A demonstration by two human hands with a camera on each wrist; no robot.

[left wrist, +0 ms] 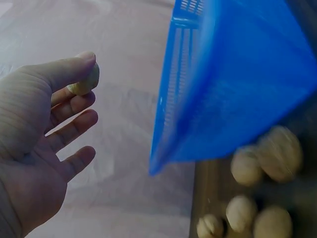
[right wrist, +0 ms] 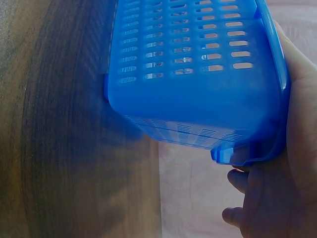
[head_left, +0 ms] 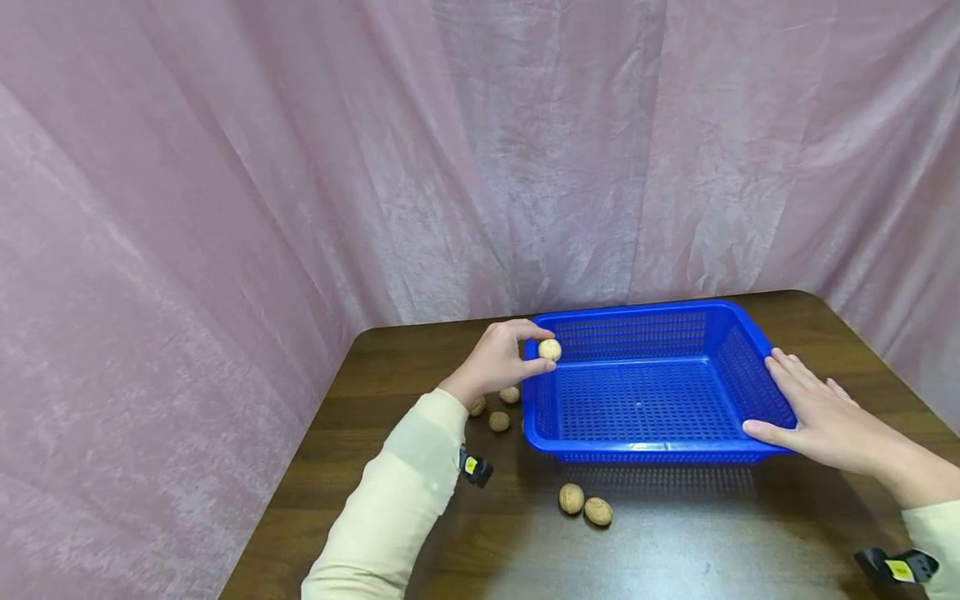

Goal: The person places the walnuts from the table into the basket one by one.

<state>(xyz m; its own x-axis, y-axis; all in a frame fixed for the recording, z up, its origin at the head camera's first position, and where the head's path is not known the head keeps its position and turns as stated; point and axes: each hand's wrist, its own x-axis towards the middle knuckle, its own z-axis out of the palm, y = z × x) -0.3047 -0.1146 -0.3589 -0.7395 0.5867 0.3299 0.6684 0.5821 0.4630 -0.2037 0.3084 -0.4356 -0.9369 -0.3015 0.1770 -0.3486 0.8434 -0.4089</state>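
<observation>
A walnut (head_left: pixel 550 350) is pinched between the thumb and fingertips of my left hand (head_left: pixel 491 362), over the left rim of the blue plastic basket (head_left: pixel 660 447). In the left wrist view the same walnut (left wrist: pixel 86 83) shows partly behind the thumb, with the other fingers spread loosely. My right hand (head_left: pixel 821 417) rests on the basket's right rim near the front corner, its fingers mostly straight and the thumb across the rim. The right wrist view shows this hand (right wrist: pixel 292 183) against the basket's outer edge (right wrist: pixel 277 74). No walnut shows inside the basket in the head view.
Several walnuts (head_left: pixel 499 422) lie on the brown wooden table (head_left: pixel 390 400) left of the basket, some partly hidden by the left arm and rim. Two more walnuts (head_left: pixel 572 498) lie before the basket. A pink curtain (head_left: pixel 450 167) hangs behind the table.
</observation>
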